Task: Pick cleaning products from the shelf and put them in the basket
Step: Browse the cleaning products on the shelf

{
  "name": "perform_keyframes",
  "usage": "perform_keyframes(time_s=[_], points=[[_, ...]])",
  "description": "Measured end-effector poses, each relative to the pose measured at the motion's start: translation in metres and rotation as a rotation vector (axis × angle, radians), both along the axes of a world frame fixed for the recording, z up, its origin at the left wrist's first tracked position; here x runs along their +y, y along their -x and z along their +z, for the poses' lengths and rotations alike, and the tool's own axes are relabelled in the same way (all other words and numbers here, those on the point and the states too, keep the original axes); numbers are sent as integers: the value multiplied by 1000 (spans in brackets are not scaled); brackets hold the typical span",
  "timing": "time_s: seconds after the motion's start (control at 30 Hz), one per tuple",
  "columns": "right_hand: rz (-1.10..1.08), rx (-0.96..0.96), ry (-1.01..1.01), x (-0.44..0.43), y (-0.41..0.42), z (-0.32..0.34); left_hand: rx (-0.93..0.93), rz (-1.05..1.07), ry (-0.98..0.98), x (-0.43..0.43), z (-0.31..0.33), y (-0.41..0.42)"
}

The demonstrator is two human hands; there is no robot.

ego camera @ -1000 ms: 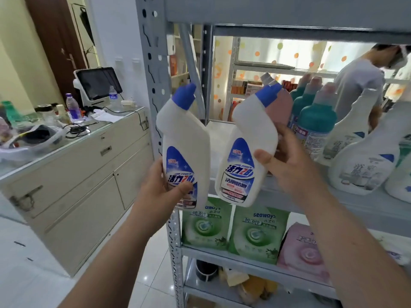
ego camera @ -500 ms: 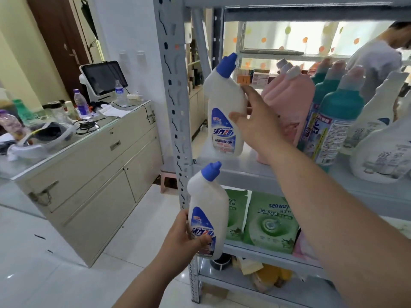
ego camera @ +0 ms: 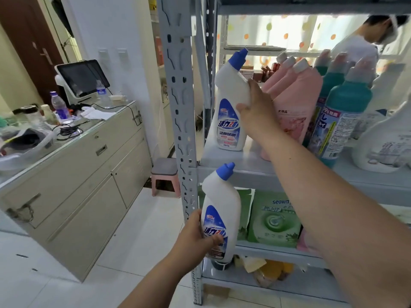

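Note:
My left hand (ego camera: 194,238) grips a white toilet-cleaner bottle with a blue angled cap (ego camera: 220,210), held upright low in front of the grey shelf post (ego camera: 180,112). A second, identical white bottle (ego camera: 231,107) stands on the middle shelf (ego camera: 249,172) at its left end. My right hand (ego camera: 255,110) is wrapped around that bottle's right side. Pink bottles (ego camera: 295,101), teal bottles (ego camera: 342,116) and white spray bottles (ego camera: 384,143) stand further right on the same shelf. No basket is in view.
Green pouches (ego camera: 273,216) lean on the shelf below. A pink stool (ego camera: 165,176) stands by the post. At left a beige counter (ego camera: 73,165) carries a screen (ego camera: 82,78) and water bottles. Another person (ego camera: 364,45) stands behind the shelf.
My right hand has set its bottle down upright on the middle shelf's left end. My left hand has lowered its bottle below that shelf and holds it there.

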State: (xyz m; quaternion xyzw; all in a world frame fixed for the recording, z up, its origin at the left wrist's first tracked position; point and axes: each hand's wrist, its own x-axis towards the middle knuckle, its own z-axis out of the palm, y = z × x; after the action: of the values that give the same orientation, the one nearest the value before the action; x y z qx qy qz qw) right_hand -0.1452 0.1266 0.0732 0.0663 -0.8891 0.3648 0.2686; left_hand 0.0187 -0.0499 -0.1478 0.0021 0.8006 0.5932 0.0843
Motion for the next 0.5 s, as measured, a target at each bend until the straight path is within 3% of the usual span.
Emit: perform_keyframes(time_s=[0.5], points=[[-64,16,7,-5,4,-14,-23,-23,-11,-6,-1,11]])
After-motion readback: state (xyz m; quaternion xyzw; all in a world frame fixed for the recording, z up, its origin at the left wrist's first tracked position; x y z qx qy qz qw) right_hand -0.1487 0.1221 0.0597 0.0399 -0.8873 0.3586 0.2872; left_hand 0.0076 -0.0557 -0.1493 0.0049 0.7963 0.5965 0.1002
